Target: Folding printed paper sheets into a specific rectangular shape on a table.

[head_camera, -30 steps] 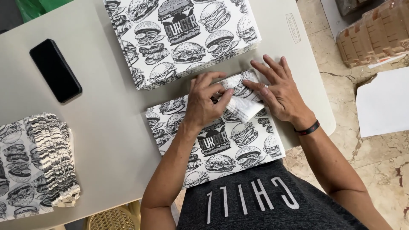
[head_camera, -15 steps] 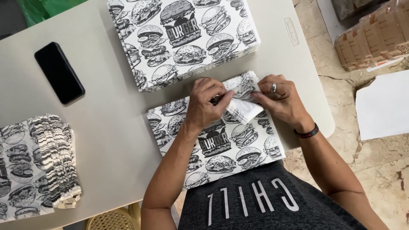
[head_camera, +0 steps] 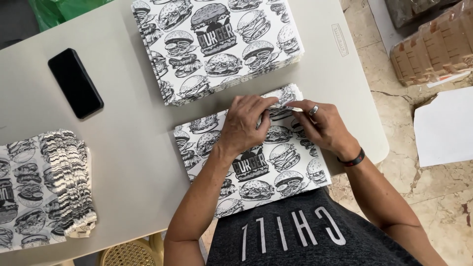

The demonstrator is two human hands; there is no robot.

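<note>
Both hands have drawn closer together over the far edge of the paper since half a second ago, and the turned-over white flap that stood out then now lies pressed flatter beneath them. Left hand (head_camera: 246, 123) lies palm down on the near white paper sheet printed with black burger drawings (head_camera: 256, 162), its fingers (head_camera: 266, 104) bent and closed against the folded far strip, pinching it at the fold. Right hand (head_camera: 322, 125), wearing a ring and a dark wristband (head_camera: 352, 159), has its fingers curled too, the tips nipping the same folded edge just beside the left hand's; the two hands nearly touch.

That sheet lies at the near right of the pale grey counter (head_camera: 128, 148), its near edge at the counter's lip by the person's dark shirt. Just beyond the fold sits a tall stack of flat burger-printed sheets (head_camera: 217, 44), with only a narrow strip of bare counter between. Farther left lies a black rectangular phone (head_camera: 75, 83), well apart from the hands. At the near left corner rests a fanned pile of folded burger-printed paper bags (head_camera: 44, 187). Bare counter runs between that pile and the sheet in hand; the counter's right edge is close to the right wrist.
</note>
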